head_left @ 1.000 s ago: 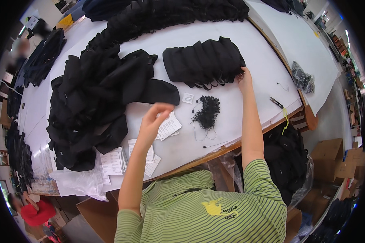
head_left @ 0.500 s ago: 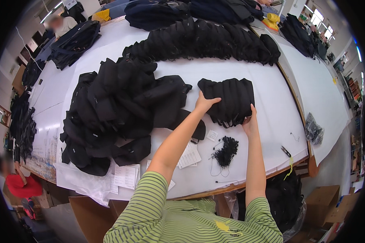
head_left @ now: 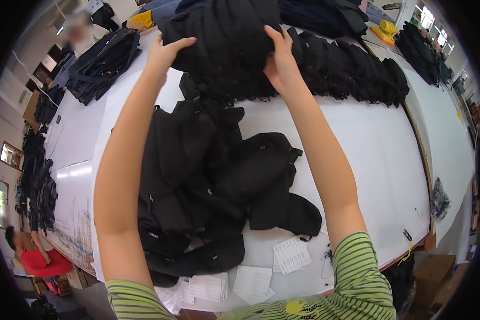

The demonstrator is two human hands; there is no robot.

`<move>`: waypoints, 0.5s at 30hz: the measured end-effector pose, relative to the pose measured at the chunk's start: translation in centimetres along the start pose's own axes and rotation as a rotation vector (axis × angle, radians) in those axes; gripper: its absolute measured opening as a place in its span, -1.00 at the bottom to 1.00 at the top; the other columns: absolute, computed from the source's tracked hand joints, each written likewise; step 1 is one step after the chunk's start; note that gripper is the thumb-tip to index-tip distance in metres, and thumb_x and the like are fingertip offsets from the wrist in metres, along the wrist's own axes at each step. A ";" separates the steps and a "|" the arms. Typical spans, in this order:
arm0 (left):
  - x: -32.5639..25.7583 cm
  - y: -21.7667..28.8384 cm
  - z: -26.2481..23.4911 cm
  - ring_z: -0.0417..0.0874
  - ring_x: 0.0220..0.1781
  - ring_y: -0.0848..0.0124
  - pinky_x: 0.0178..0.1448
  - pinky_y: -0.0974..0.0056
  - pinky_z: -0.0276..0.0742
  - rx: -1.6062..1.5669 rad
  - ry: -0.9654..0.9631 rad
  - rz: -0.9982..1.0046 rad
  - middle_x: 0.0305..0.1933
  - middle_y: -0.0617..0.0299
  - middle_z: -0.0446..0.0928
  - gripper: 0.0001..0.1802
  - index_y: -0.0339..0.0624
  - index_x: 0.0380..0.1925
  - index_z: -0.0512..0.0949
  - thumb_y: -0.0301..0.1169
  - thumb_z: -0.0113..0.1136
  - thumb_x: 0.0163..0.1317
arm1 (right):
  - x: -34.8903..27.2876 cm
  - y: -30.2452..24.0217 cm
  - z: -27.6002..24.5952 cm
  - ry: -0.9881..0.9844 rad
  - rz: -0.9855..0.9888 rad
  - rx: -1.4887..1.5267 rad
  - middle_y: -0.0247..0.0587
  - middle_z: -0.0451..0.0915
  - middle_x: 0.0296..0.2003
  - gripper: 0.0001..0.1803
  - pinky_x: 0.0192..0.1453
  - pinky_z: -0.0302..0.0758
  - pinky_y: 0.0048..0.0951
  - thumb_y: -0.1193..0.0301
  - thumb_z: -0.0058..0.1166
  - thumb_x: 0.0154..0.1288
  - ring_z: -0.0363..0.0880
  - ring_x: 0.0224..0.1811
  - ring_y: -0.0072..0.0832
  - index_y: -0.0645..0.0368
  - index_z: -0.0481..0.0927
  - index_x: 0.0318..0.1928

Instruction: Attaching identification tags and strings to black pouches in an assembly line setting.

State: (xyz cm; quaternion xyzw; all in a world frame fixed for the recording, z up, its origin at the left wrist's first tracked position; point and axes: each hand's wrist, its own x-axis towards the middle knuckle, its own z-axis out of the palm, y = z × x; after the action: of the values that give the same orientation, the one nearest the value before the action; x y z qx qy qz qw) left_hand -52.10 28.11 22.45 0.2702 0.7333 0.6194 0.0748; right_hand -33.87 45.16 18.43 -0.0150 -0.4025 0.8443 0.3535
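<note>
2 arms outstretched; left hand [head_left: 165, 53] & right hand [head_left: 278, 58] grip black stack [head_left: 224, 37].

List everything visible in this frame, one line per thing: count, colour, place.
Lifted bundle of garments: one, black, raised over the table's far side between both hands.
Heap of garments: one loose pile, black, table centre.
Row of folded garments: one long row, black, far right of the table.
Paper tags: several, white, near edge of the table.
Table: one, white, long.
Dark garment stack: one, far left of the table.
Person in red: one, lower left, off the table.
Left hand: grip on the bundle's left side.
Right hand: grip on the bundle's right side.
</note>
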 end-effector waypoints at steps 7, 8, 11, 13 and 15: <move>8.6 -14.8 -0.5 0.33 0.34 0.02 0.36 0.11 0.28 0.255 -0.026 -0.198 0.29 -0.26 0.29 0.18 -0.49 0.33 0.04 -0.17 0.50 -0.22 | 8.3 10.5 -6.6 0.294 0.146 -0.922 0.20 0.25 0.29 0.05 0.34 0.23 -0.22 -0.17 0.17 0.07 0.26 0.34 -0.04 0.03 -0.01 0.43; 7.4 -16.7 1.8 0.25 0.39 0.00 0.39 0.08 0.22 0.240 -0.047 -0.284 0.33 -0.27 0.22 0.18 -0.49 0.35 -0.01 -0.17 0.47 -0.18 | 7.9 11.0 -7.7 0.246 0.154 -1.033 0.25 0.25 0.28 0.03 0.34 0.24 -0.19 -0.21 0.11 0.09 0.27 0.32 0.03 0.01 -0.01 0.43; 7.3 -18.5 0.5 0.18 0.43 -0.01 0.42 0.02 0.12 0.133 -0.103 -0.408 0.38 -0.24 0.16 0.16 -0.46 0.39 -0.14 -0.19 0.38 -0.07 | 7.7 10.0 -6.3 0.096 0.147 -1.356 0.40 0.24 0.24 -0.01 0.32 0.28 -0.12 -0.30 -0.06 0.14 0.30 0.26 0.19 -0.07 -0.01 0.45; 6.6 -16.3 1.4 0.29 0.36 0.01 0.36 0.00 0.20 0.090 -0.130 -0.472 0.33 -0.19 0.25 0.06 -0.46 0.36 -0.02 -0.24 0.34 -0.06 | 7.7 7.6 -7.1 0.088 0.164 -1.530 0.37 0.23 0.21 -0.05 0.26 0.35 -0.15 -0.28 -0.09 0.18 0.37 0.21 0.15 -0.09 0.02 0.45; 7.6 -17.9 0.6 0.36 0.30 0.03 0.32 0.00 0.25 -0.022 -0.127 -0.419 0.28 -0.15 0.32 -0.02 -0.45 0.33 0.07 -0.25 0.31 -0.05 | 6.8 6.8 -7.0 0.054 0.125 -1.545 0.34 0.19 0.22 -0.08 0.25 0.36 -0.16 -0.24 -0.07 0.20 0.40 0.19 0.11 -0.08 0.03 0.45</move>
State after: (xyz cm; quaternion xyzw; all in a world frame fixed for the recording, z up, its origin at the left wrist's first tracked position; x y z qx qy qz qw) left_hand -63.64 30.82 7.06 0.1496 0.7604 0.5801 0.2508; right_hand -40.80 51.08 10.81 -0.3006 -0.8668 0.3416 0.2041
